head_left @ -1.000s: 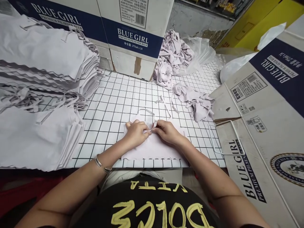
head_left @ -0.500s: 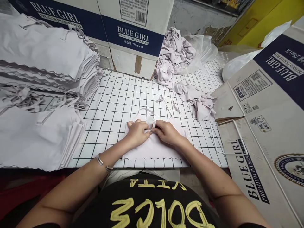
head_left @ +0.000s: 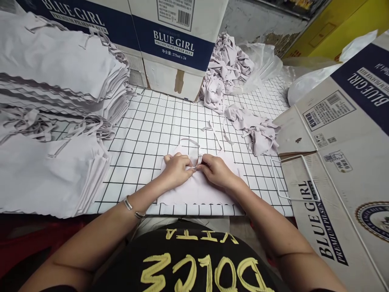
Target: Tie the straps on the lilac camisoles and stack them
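A pale pink camisole (head_left: 194, 194) with thin straps and a wavy hem lies flat at the table's front edge. My left hand (head_left: 176, 169) pinches the fabric at the middle of its top edge. Right beside it, my right hand (head_left: 216, 170) is closed on the same edge, the fingertips almost meeting. A small whitish band (head_left: 199, 156) stands up by the right fingers; whether it is a label or part of a strap I cannot tell. One strap (head_left: 190, 141) curves out beyond the left hand. What lies directly under the fingertips is hidden.
Stacked camisoles (head_left: 60, 61) fill the left side, with another pile (head_left: 51, 174) in front. A beer carton (head_left: 173, 77) stands behind; a second carton (head_left: 331, 134) flanks the right, near a white wire frame (head_left: 310, 174). Crumpled garments (head_left: 263, 134) and strap pieces (head_left: 215, 136) lie on the grid-patterned cloth (head_left: 136, 162).
The view has shifted slightly. My right hand has moved a touch to the right, and the gap between the fingertips looks a little wider. Both hands keep hold of the camisole.
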The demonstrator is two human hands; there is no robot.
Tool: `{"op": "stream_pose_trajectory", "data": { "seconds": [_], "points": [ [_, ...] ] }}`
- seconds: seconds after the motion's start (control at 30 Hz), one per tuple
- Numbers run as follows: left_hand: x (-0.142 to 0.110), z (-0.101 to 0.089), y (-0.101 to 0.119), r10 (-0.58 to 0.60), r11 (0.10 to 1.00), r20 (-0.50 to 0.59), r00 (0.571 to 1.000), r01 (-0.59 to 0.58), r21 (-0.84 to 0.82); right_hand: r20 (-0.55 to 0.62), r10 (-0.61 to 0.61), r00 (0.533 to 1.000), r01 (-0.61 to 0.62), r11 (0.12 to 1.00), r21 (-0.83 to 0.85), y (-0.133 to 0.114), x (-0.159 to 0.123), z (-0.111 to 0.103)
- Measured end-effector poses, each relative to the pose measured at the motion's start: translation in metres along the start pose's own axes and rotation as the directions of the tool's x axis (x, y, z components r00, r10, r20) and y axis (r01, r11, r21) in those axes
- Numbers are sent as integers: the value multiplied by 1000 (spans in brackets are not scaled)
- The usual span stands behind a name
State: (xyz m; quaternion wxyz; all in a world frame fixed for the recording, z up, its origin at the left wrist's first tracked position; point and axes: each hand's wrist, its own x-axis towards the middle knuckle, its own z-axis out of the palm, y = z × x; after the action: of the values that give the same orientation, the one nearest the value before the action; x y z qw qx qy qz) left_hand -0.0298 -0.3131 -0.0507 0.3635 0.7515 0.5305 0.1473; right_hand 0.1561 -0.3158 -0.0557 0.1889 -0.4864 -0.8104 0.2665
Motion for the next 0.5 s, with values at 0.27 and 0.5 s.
{"op": "stream_pose_trajectory", "data": {
  "seconds": [0.27, 0.5],
  "points": [
    [0, 1, -1, 9, 1000, -9, 1000, -9, -16, -11, 4, 1000, -3, 1000, 13, 0, -1, 3],
    [1, 1, -3, 11, 1000, -11, 1000, -12, -13, -24, 26, 999, -25, 999, 30, -2, -4, 4]
  ]
}}
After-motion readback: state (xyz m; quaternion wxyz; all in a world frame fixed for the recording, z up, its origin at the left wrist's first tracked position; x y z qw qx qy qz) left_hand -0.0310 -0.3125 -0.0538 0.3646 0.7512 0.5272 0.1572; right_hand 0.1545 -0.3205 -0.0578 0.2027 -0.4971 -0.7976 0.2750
